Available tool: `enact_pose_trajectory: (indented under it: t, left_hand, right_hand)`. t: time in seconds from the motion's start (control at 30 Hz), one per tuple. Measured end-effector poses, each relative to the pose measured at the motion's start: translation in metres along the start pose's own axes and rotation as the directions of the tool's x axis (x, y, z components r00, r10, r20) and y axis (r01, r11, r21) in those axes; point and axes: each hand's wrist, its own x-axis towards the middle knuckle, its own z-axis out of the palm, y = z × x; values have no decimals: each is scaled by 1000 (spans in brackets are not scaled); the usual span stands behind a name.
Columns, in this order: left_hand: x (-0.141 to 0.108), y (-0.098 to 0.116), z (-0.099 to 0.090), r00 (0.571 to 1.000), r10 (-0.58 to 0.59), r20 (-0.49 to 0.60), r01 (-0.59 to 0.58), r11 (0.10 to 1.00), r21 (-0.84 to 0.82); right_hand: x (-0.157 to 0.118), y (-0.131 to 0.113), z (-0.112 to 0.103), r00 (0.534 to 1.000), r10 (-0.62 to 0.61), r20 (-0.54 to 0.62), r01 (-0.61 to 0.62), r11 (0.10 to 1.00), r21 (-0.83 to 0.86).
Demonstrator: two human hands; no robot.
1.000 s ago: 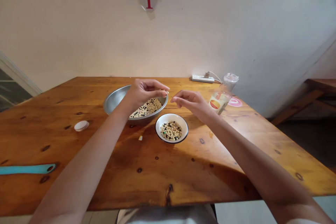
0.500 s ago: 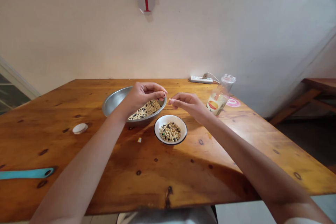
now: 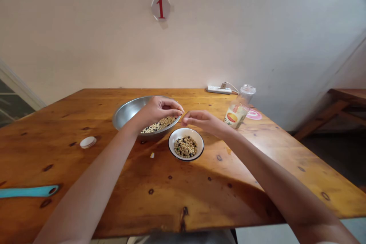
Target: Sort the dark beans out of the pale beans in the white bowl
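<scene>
We are holding our left hand point(image 3: 158, 110) over the steel bowl point(image 3: 128, 109) of mixed beans point(image 3: 157, 126), fingertips point(image 3: 179, 109) pinched narrow. Our right hand point(image 3: 204, 120) is reaching just beside it, its fingers point(image 3: 190, 119) also narrow, above the white enamel bowl point(image 3: 173, 148), both bowls lying toward the wooden table's point(image 3: 114, 198) far edge. We cannot tell whether we are holding a bean.

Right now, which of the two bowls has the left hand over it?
The wide steel bowl, under the left hand. The other, a small white bowl with a dark rim, sits nearer the person.
</scene>
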Motion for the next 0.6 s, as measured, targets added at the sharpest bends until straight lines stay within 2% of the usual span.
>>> enact_pose_trajectory:
  t: [0.3,0.6]
  left_hand:
    - [-2,0,1,998,-1,-62,-4,996,-86]
    - [-4,2,1,997,17,-82,-24,996,-83]
  right_hand:
    - [-6,-15,1,999,-30,-20,30,1000,-3]
    - [-8,-21,1,1000,-12,-15,12,1000,-28]
